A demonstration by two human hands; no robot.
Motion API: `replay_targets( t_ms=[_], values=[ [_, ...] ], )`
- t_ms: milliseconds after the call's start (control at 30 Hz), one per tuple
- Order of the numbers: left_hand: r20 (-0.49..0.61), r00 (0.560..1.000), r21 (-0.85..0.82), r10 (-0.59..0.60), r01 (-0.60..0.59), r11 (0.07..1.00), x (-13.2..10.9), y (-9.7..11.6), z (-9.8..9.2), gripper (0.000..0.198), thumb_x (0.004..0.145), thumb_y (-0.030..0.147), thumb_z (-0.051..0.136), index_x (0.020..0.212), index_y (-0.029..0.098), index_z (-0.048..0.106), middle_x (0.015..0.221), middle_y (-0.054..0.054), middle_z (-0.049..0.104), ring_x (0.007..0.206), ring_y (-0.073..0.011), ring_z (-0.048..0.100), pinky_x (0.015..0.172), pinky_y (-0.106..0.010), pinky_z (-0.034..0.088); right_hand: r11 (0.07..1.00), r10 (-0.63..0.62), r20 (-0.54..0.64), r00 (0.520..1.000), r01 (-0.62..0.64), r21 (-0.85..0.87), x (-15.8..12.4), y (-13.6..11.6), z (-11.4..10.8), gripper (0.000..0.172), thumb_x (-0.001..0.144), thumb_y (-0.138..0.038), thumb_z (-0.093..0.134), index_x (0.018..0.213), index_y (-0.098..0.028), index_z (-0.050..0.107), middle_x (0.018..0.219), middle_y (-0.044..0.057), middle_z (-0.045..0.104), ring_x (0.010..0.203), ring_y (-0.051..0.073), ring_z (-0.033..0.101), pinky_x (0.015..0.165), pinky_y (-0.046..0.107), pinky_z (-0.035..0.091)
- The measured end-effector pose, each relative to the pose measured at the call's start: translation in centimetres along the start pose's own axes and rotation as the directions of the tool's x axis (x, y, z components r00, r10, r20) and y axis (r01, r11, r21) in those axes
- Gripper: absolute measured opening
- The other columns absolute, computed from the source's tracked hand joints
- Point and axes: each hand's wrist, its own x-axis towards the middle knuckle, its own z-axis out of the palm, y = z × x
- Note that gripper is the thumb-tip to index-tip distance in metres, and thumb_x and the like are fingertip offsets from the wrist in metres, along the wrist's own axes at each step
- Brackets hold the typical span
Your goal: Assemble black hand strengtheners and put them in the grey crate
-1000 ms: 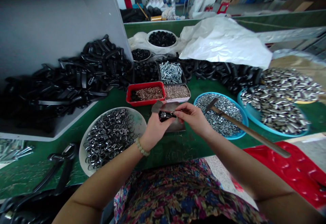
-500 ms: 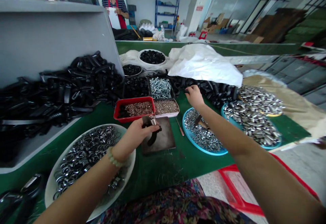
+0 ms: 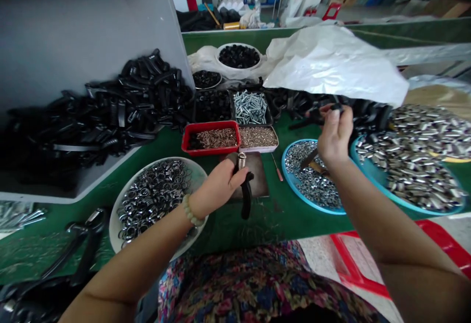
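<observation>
My left hand (image 3: 222,181) is closed around a black curved handle part (image 3: 247,200) with a shiny coil spring (image 3: 242,160) at its top, held above a flat metal plate (image 3: 260,173). My right hand (image 3: 335,136) is raised in front of a pile of black parts (image 3: 371,112), its fingers pinched on a slim black handle part (image 3: 307,121) that points left. Part of that piece is hidden by the fingers. Beneath the right wrist sits a blue-rimmed tray (image 3: 290,193) of small metal pieces, with a wooden-handled tool (image 3: 317,167) lying in it.
A white bowl (image 3: 115,225) of metal rings stands at left. Behind the plate are a red tray (image 3: 184,139) of copper-coloured pins, a tray of small rivets (image 3: 257,136) and bolts (image 3: 250,107). Black handles (image 3: 147,92) heap at left, metal sleeves (image 3: 415,171) at right. A screwdriver (image 3: 278,171) lies centrally.
My right hand has lifted from the edge of the black pile and moved right, with a black handle part now in its fingers. The left hand still holds its part. The view has tilted down.
</observation>
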Motion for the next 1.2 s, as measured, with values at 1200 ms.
replay_targets(
  t_ms=[1200],
  values=[
    [0.145,0.988,0.371,-0.052,-0.006,0.929,-3.1,0.9,2.3,0.047,0.096,0.049,0.033,0.082,0.014,0.061,0.070,-0.009,0.064,0.065,-0.0193,0.061,0.062,-0.029,0.044,0.887,0.260,0.744,0.615,-0.456,0.067,-11.6,-11.8,1.5,0.045,0.091,-0.055,0.043,0.062,-0.020,0.044,0.056,-0.003,0.041,0.051,0.010,0.039,0.043,0.022,0.029]
  ],
)
